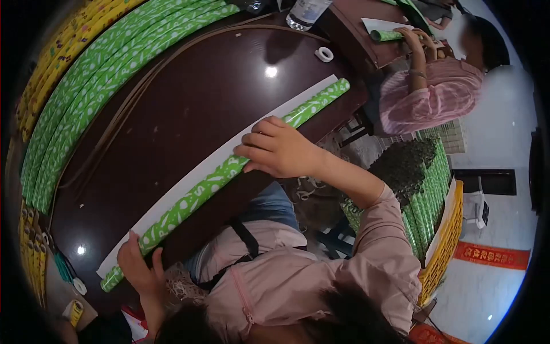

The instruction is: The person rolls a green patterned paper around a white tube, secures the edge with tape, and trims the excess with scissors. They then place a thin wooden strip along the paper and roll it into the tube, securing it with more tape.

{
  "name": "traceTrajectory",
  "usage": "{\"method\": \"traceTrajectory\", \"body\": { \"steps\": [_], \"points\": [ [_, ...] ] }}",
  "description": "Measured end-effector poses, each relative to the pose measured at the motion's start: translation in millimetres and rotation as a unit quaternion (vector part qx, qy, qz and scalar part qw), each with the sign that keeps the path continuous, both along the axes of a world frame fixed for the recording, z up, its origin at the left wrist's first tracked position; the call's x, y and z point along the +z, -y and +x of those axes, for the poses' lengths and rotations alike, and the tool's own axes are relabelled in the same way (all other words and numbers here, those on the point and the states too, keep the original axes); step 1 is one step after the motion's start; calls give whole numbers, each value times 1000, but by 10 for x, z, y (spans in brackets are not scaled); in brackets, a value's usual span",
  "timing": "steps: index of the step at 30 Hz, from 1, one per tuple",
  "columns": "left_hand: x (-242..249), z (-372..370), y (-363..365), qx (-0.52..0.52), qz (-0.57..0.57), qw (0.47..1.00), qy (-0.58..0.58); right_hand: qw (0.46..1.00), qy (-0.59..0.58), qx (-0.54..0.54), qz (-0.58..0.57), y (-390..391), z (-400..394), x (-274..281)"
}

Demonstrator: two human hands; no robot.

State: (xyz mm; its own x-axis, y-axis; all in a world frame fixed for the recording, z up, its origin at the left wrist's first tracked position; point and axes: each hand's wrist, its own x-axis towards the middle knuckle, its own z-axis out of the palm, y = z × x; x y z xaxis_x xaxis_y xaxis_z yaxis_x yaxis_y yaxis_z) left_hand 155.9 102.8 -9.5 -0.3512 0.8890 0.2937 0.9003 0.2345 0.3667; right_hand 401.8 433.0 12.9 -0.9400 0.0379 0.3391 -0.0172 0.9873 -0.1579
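A long roll of green wrapping paper [195,198] with a white pattern lies diagonally across the dark table. A strip of its white underside shows along the far edge. Near the roll's lower-left end, my left hand [140,266] grips it, fingers over the far side and thumb on the near side. My right hand [281,148] bends its fingers over the roll beyond its middle, covering part of the pattern. The roll's upper-right end extends past this hand.
Green rolls [120,74] and yellow rolls [57,63] line the table's far-left edge. A clear bottle [307,12] and a white tape roll [324,54] are at the back. Teal-handled scissors [66,269] lie lower left. Another person [429,97] handles a green roll at right, above a yellow crate [444,241].
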Motion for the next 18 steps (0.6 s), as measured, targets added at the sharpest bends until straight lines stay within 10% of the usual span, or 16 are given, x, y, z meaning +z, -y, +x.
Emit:
{"method": "traceTrajectory", "body": {
  "steps": [10,14,18],
  "points": [
    [-64,-236,133,-77,-3,997,-28,996,-76,20,47,-43,-48,63],
    [-125,-307,187,-71,8,996,-52,906,-170,-366,130,-922,90,201],
    [-55,-290,75,-89,54,992,-68,822,59,-549,137,-1702,578,-44]
  ]
}}
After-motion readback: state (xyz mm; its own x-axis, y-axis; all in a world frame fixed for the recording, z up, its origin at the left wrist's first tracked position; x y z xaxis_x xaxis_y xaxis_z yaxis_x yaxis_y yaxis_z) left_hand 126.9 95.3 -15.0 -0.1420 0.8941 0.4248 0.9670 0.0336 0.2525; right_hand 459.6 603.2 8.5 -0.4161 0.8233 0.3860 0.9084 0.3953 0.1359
